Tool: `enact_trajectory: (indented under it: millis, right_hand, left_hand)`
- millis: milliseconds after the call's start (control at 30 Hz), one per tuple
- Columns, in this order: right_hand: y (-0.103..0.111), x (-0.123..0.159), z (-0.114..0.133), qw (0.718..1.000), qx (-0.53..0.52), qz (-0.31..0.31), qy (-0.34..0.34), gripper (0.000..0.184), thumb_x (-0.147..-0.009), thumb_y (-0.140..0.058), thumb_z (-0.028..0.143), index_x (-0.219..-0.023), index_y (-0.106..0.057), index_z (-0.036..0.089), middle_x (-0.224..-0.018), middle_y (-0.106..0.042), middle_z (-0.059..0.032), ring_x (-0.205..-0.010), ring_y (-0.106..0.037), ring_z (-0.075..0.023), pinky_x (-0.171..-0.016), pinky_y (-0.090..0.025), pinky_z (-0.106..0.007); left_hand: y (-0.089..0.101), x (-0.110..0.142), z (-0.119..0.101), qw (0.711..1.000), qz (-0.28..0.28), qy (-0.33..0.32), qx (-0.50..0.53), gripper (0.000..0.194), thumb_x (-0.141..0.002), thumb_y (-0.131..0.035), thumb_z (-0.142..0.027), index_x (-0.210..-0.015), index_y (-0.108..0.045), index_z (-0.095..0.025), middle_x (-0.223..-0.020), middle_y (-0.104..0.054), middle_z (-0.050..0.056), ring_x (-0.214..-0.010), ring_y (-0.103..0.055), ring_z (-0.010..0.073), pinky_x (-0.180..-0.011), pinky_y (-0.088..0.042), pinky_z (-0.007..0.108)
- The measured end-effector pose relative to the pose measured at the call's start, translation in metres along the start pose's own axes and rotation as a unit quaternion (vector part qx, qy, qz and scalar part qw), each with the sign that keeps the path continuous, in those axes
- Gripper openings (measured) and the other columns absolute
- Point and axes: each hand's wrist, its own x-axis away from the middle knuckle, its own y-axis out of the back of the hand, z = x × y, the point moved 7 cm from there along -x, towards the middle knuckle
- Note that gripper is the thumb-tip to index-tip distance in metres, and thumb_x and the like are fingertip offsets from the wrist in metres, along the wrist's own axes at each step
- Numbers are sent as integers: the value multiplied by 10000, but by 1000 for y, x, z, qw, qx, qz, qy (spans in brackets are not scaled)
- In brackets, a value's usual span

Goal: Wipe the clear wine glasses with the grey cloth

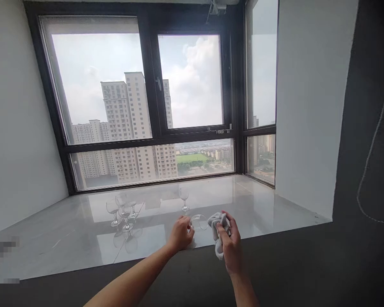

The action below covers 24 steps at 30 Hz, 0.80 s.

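My left hand [181, 233] is closed around the stem end of a clear stemmed glass [199, 222], which it holds on its side above the front edge of a glossy pale sill [249, 200]. The glass's bowl points right, toward a grey cloth [216, 228]. My right hand [228, 238] grips that bunched cloth, and the cloth touches the glass's rim. Another stemmed glass [184, 198] stands upright on the sill just behind my hands. To the left, three more upright glasses [123, 211] stand close together.
A large black-framed window [153, 102] runs along the back of the sill, with a side pane [260, 94] on the right. White walls close in the sill on both sides. A dark ledge [291, 264] lies in front, below my arms.
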Motion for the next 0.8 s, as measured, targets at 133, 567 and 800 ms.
enact_trajectory:
  millis: [133,567,800]
  right_hand:
    - [-1,0,0,969,-225,19,-97,631,-745,-746,504,-1293,-582,236,-1149,-679,-61,-992,-653,-204,-756,-534,-270]
    - [-14,-15,-32,975,-190,-14,-118,528,-675,-759,487,-1116,-643,221,-982,-712,-24,-917,-674,-196,-675,-539,-248]
    - [-17,-20,-36,993,-76,-55,-68,552,-702,-708,504,-1164,-661,205,-1138,-686,-74,-1045,-639,-230,-818,-524,-299]
  left_hand:
    - [-2,-1,-1,1000,9,-10,-21,181,-776,-519,-93,-628,-486,-192,-642,-526,1,-735,-483,162,-657,-308,254]
    - [-7,0,1,999,16,-10,-32,177,-823,-523,-136,-657,-564,-185,-655,-566,7,-713,-507,154,-697,-337,255]
    - [-8,-1,2,999,24,1,-20,133,-788,-536,-126,-677,-575,-188,-695,-609,20,-762,-533,167,-694,-340,254]
